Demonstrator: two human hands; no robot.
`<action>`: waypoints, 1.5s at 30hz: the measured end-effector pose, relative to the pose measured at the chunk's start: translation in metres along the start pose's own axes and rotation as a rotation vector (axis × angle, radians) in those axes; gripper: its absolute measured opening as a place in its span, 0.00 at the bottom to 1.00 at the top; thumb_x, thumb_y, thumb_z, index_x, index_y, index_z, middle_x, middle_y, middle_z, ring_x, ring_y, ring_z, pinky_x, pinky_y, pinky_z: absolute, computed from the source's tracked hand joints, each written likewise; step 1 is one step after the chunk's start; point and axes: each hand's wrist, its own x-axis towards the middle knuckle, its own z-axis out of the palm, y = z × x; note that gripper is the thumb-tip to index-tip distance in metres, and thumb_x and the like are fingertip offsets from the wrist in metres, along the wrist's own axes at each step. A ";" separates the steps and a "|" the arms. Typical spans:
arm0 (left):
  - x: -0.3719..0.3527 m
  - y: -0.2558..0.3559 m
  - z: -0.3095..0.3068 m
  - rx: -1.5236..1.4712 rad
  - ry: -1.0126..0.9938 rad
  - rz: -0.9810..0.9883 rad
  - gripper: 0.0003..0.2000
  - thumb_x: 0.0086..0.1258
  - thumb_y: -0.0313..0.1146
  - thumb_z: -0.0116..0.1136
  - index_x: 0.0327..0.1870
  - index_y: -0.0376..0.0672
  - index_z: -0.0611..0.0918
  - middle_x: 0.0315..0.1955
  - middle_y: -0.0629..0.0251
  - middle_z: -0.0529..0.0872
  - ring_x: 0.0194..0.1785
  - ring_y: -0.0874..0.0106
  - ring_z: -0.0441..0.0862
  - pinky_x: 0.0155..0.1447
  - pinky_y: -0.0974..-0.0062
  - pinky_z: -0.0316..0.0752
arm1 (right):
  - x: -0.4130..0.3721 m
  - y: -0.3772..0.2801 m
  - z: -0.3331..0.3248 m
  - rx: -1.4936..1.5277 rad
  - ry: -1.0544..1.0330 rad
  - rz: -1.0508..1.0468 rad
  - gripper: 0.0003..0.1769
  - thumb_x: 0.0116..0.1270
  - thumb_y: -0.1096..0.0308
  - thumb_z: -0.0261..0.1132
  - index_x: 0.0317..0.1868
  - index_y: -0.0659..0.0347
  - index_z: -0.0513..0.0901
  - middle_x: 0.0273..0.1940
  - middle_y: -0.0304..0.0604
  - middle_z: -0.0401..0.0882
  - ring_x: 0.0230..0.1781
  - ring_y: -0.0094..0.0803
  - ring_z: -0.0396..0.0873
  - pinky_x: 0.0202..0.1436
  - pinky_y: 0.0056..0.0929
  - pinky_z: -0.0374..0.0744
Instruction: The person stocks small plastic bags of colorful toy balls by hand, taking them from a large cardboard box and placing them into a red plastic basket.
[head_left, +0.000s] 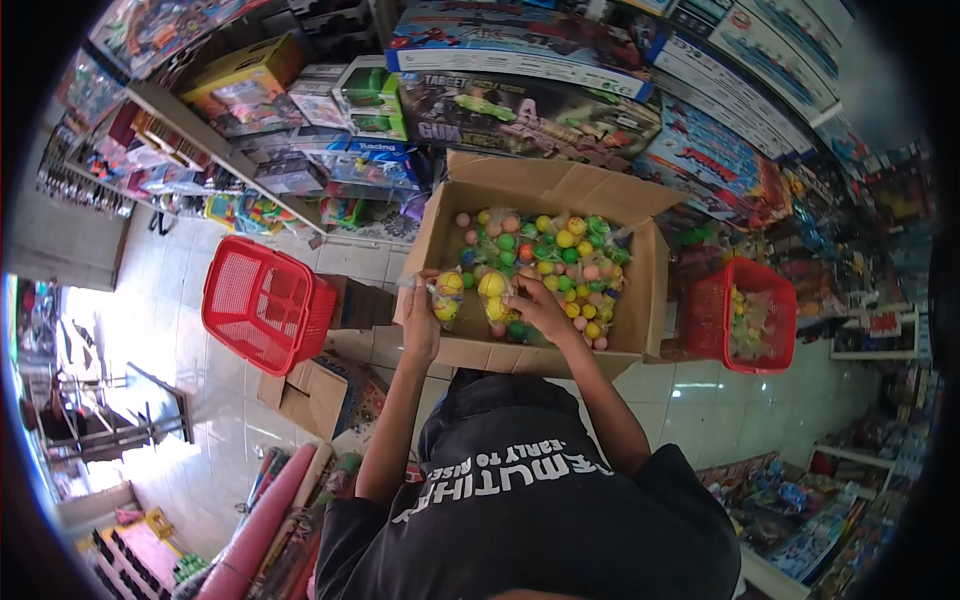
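Observation:
An open cardboard box [490,355] in front of me holds many small balls [565,240] in yellow, green, pink and orange, some in clear bags. At the box's near left side, my left hand [421,320] is closed on a clear bag of yellow balls [447,296]. My right hand [540,309] is closed on a second bag of yellow balls [492,296], just to the right of the first. Both bags are raised over the near part of the box. Part of the balls below is hidden by my hands and the bags.
A red basket [255,255] stands left of the box, its mesh inside showing. Another red basket [783,320] on the right has bagged balls in it. Boxed toys [530,120] are stacked behind the box. Lower left lies an opened carton [310,395] near rolled goods [262,520].

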 end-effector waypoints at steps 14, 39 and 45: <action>-0.045 -0.044 0.056 0.217 -0.485 -0.354 0.21 0.68 0.28 0.50 0.61 0.38 0.62 0.51 0.62 0.71 0.52 0.74 0.71 0.56 0.77 0.68 | -0.096 0.018 0.008 0.192 0.256 -0.112 0.12 0.60 0.69 0.64 0.42 0.63 0.72 0.37 0.32 0.71 0.35 0.16 0.71 0.36 0.17 0.73; -0.158 -0.243 0.217 0.677 -0.744 -0.058 0.16 0.63 0.29 0.57 0.52 0.39 0.71 0.44 0.64 0.76 0.46 0.77 0.74 0.47 0.80 0.72 | -0.322 0.062 -0.133 -0.015 0.738 -0.147 0.10 0.60 0.66 0.63 0.35 0.60 0.71 0.28 0.30 0.71 0.22 0.13 0.67 0.21 0.13 0.64; -0.203 -0.292 0.249 0.849 -0.913 0.041 0.16 0.65 0.32 0.54 0.53 0.40 0.72 0.49 0.64 0.74 0.52 0.75 0.72 0.54 0.78 0.68 | -0.389 0.095 -0.159 0.047 0.892 -0.081 0.08 0.57 0.70 0.62 0.30 0.64 0.71 0.23 0.37 0.73 0.15 0.20 0.70 0.15 0.19 0.69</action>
